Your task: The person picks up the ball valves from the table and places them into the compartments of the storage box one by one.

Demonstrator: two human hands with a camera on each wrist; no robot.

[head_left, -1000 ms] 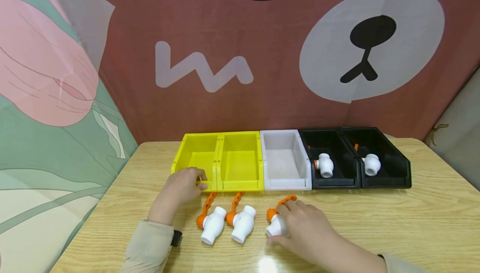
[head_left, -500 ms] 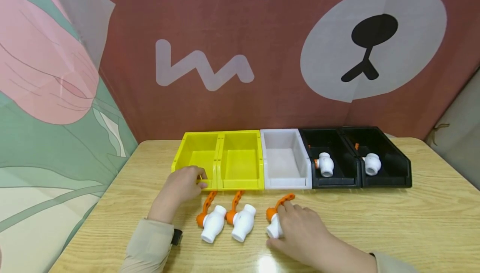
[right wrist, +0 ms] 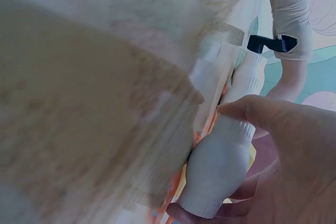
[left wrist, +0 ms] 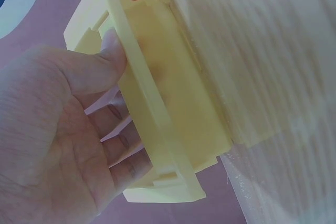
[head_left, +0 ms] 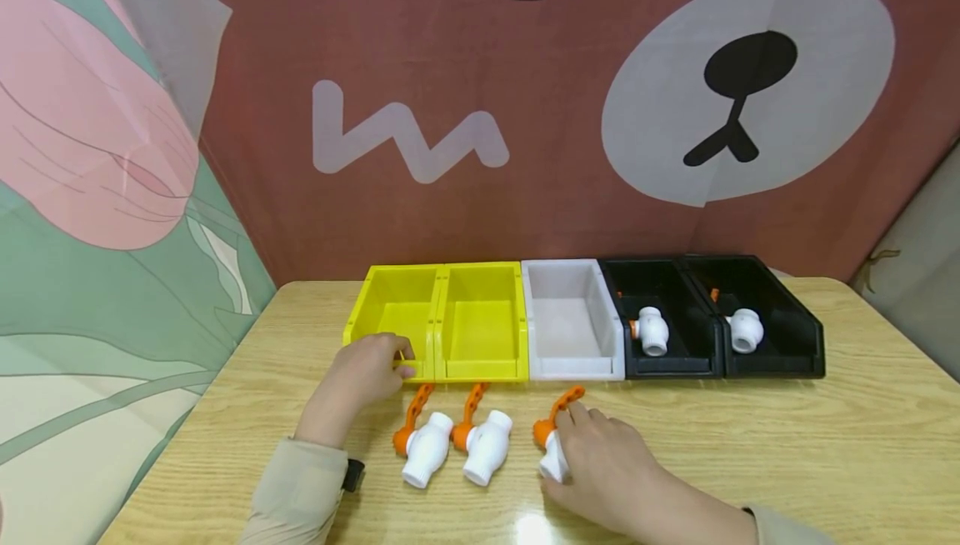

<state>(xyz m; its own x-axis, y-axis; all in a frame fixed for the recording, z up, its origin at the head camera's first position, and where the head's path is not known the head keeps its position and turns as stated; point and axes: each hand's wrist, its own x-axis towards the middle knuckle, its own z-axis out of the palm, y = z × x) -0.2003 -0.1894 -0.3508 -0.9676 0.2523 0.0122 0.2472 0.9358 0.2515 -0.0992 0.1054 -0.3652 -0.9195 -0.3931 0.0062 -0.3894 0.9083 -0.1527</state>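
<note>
My left hand holds the front rim of the leftmost yellow bin. In the left wrist view its thumb lies at the rim's top edge and its fingers pass behind the front wall. On the table, my right hand grips a white ball valve with an orange lever handle; in the right wrist view, thumb and fingers span the white valve body end to end. Left of it lie two similar ball valves, one beside the other, levers pointing toward the bins.
The bins stand side by side along the back: a second yellow bin, a white bin and two black bins. Each black bin contains one white valve. A printed cloth hangs behind the wooden table.
The right hand has turned its ball valve slightly, the lever tip shifting a little left and the lower end a little right. The left hand stays on the yellow bin's rim.
</note>
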